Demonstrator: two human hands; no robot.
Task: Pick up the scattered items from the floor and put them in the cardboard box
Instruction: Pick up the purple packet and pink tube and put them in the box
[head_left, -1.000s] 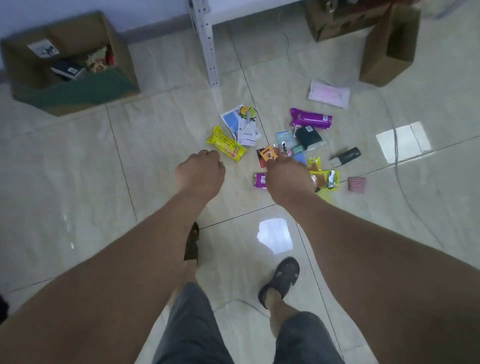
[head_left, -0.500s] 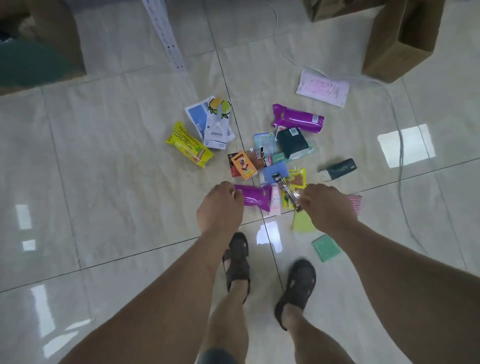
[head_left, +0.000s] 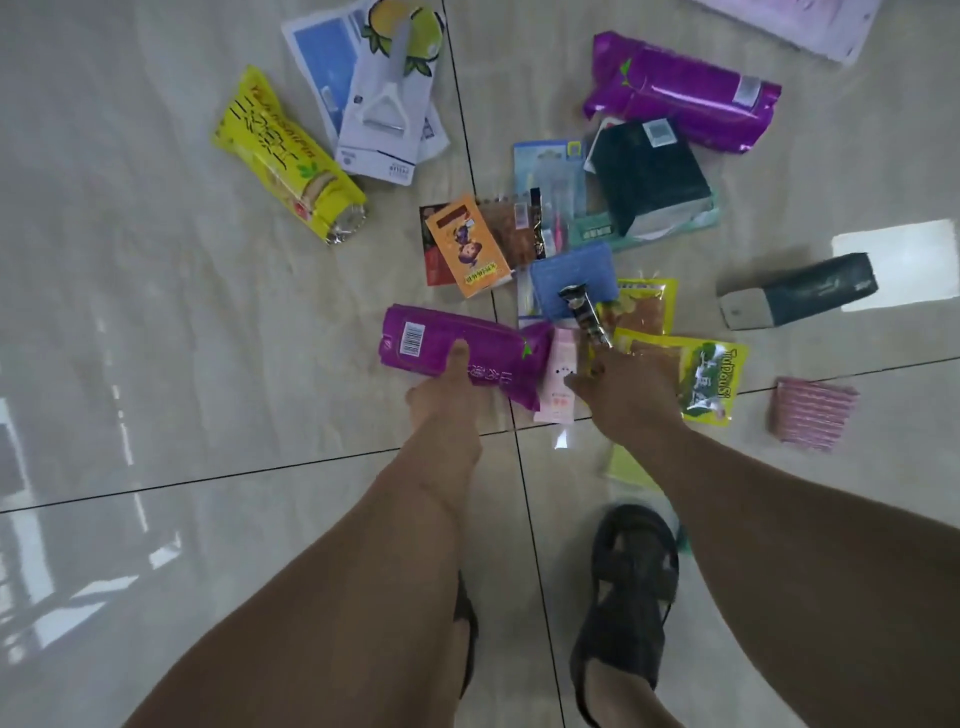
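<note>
Several packets lie scattered on the tiled floor. My left hand (head_left: 447, 395) grips a purple packet (head_left: 457, 348), thumb on top of it. My right hand (head_left: 623, 389) holds a thin dark stick sachet (head_left: 584, 312) that points up and left, right beside a pale pink packet (head_left: 558, 379). A yellow-green snack bag (head_left: 711, 379) lies partly under the right hand. Around them lie an orange carton (head_left: 467, 249), a blue pouch (head_left: 576, 275), a long yellow packet (head_left: 285, 156), a second purple packet (head_left: 680, 88) and a dark box (head_left: 649, 171). The cardboard box is out of view.
A carded peeler (head_left: 387, 104) lies at the top, a dark case (head_left: 800, 296) and a pink striped packet (head_left: 810, 413) to the right. My sandalled feet (head_left: 628, 592) stand just below the pile. Bare tiles spread to the left.
I have bent lower and the view has closed in on the pile. My left hand has taken hold of the purple packet. My right hand still holds the dark stick sachet and has reached the pink packet.
</note>
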